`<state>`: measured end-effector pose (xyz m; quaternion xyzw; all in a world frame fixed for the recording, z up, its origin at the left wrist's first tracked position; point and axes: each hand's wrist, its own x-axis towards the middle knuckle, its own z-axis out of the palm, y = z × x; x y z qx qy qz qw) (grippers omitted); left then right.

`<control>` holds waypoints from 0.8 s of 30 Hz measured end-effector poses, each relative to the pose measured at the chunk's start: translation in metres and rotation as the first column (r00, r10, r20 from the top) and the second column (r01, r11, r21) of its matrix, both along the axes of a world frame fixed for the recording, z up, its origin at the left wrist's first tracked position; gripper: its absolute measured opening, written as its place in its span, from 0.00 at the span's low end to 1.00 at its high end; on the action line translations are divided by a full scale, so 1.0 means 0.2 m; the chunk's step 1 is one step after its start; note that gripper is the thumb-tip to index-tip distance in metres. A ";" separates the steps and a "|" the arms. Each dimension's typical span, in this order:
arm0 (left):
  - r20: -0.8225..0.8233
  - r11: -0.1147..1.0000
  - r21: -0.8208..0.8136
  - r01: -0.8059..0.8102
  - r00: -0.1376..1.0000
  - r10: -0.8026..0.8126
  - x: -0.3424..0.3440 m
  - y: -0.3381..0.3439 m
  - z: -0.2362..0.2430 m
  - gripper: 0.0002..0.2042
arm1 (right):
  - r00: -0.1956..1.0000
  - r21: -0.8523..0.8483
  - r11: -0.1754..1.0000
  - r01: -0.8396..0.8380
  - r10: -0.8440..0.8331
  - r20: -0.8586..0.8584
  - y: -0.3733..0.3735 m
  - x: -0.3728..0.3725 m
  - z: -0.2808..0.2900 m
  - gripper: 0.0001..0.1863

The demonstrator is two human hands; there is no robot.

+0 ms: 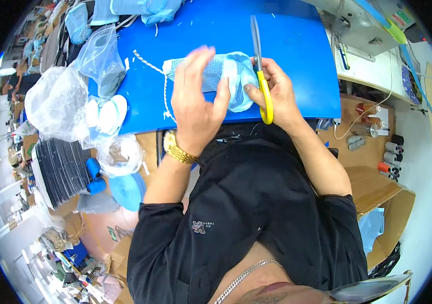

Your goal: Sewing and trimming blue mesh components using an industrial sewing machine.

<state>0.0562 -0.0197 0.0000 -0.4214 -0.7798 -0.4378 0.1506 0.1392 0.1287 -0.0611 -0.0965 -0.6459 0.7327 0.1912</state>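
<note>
We pin the mesh piece (221, 76) at centre frame with our left hand (195, 109); our right hand (277, 93) grips scissors (257, 55), which should trim close, blades clear of fingers.

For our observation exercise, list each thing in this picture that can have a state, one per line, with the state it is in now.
Left hand: laid over the pale blue mesh fabric piece, gripping it.
Right hand: holding the yellow-handled scissors and the fabric's end.
Pale blue mesh fabric piece: lifted above the blue table sheet, white cord hanging from it.
Yellow-handled scissors: blades closed, pointing away from the person.
Blue table sheet: flat, bearing thread scraps.
Clear plastic bag: crumpled, open.
</note>
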 end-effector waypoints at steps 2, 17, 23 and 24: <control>-0.147 0.987 -0.117 0.111 0.981 -0.128 -0.13 0.02 0.06 0.32 | 0.999 0.074 0.996 -0.051 0.051 0.006 0.02 0.01 0.07 0.25; 0.495 0.958 -0.150 0.246 0.857 -0.142 -0.28 0.06 0.04 0.12 | 0.934 0.477 0.863 -0.166 -0.017 0.357 0.22 0.24 0.20 0.28; 0.575 0.968 -0.034 0.251 0.797 -0.186 -0.26 0.04 0.06 0.11 | 0.980 0.711 0.689 -0.138 -0.010 0.200 0.18 0.29 0.15 0.33; 0.598 0.968 -0.016 0.251 0.778 -0.192 -0.26 0.04 0.06 0.11 | 0.980 0.709 0.692 -0.134 -0.013 0.199 0.18 0.29 0.16 0.33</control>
